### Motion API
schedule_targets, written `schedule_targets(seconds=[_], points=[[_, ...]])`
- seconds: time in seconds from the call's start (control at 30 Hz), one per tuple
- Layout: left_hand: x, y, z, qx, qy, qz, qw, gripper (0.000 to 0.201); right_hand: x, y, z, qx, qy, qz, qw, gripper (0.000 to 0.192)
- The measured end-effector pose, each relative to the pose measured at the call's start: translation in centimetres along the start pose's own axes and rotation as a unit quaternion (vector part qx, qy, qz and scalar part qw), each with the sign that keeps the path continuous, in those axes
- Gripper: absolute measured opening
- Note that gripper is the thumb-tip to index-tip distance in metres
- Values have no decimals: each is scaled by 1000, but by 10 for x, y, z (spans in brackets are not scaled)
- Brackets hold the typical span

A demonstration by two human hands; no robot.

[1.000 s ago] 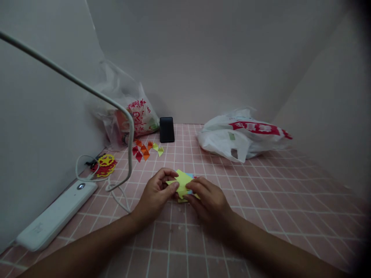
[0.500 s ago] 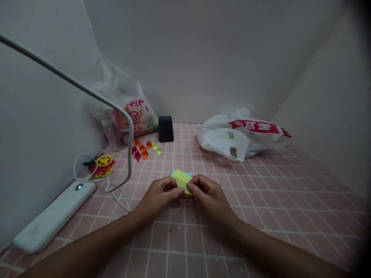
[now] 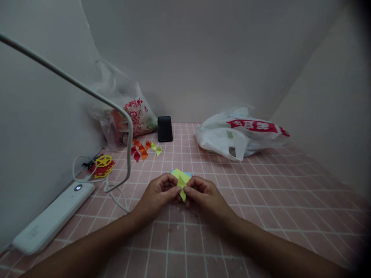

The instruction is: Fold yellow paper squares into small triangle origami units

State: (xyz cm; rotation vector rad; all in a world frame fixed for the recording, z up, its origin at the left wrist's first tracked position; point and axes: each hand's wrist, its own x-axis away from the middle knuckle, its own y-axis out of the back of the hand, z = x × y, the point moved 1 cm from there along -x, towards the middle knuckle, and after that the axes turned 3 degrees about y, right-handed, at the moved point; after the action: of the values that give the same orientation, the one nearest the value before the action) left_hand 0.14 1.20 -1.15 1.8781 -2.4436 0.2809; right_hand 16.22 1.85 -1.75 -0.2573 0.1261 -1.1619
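Observation:
Between my two hands is a small piece of yellow paper (image 3: 181, 185), folded into a narrow pointed shape. My left hand (image 3: 160, 192) pinches its left side with thumb and fingers. On the right side, my right hand (image 3: 204, 193) pinches it the same way. Just behind it lie flat paper sheets (image 3: 187, 173), yellow over blue, partly covered by my fingers. Farther back to the left are several small folded paper pieces (image 3: 142, 150) in red, orange and yellow.
A white power strip (image 3: 55, 218) with a looping cable (image 3: 129, 146) lies at left, near yellow and red cut-out shapes (image 3: 102, 166). Along the back are a filled plastic bag (image 3: 136, 116), a black phone (image 3: 165, 129) and another white bag (image 3: 222, 139). The pink surface is tiled.
The yellow paper was a wider, flatter piece and is now folded into a narrow pointed form. My hands have come slightly closer together.

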Motion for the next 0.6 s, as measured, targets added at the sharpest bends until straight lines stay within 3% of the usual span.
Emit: schedule_targets(seconds=[0.33, 0.6], points=[[3, -3, -2, -15, -75, -32, 997, 17, 0, -3, 1, -29, 51, -26, 998, 18], [2, -1, -4, -45, -67, -41, 996, 14, 0, -3, 1, -28, 41, -16, 999, 19]])
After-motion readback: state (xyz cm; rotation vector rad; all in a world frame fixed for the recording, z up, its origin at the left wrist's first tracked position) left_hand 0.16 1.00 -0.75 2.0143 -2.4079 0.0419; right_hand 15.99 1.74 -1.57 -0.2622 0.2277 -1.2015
